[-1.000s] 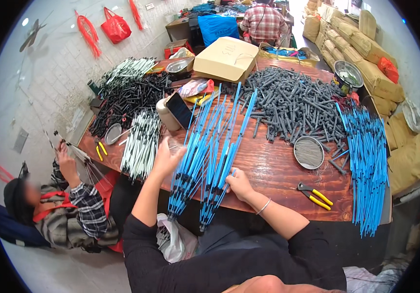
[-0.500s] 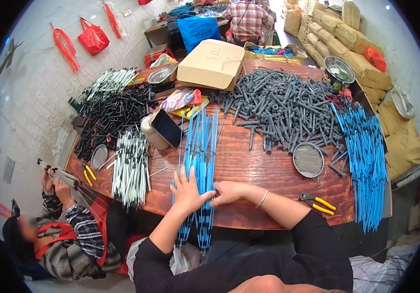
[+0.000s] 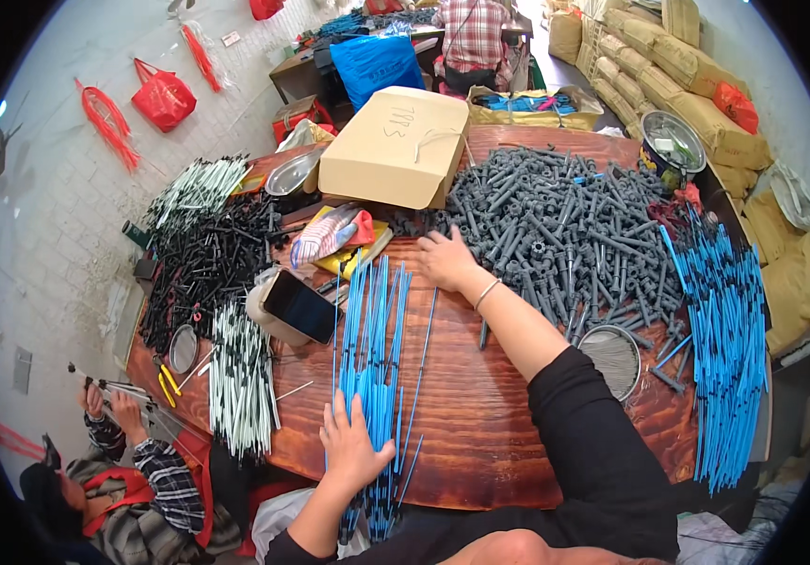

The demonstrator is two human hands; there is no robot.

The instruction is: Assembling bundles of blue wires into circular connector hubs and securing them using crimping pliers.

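A bundle of thin blue rods with black fittings (image 3: 367, 330) lies lengthwise before me, its near end past the table's front edge. My left hand (image 3: 355, 444) rests on the near part of the bundle, open with fingers spread. Stretched forward, my right hand (image 3: 446, 262) is open beside the left edge of a heap of grey plastic bolt-like parts (image 3: 556, 231). What lies under its palm is hidden. One stray blue rod (image 3: 417, 363) lies right of the bundle, its far end close below my right hand.
A phone (image 3: 299, 307) leans left of the bundle, near pale rods (image 3: 240, 386) and black parts (image 3: 202, 240). A cardboard box (image 3: 391, 146) stands at the back. On the right are a bowl of pins (image 3: 609, 360) and more blue rods (image 3: 730, 367). A co-worker (image 3: 141, 480) sits at left.
My right hand has left the bundle's near right side and reached forward to the grey heap. My left hand stays on the rods. The view has shifted; yellow-handled pliers at right are now covered.
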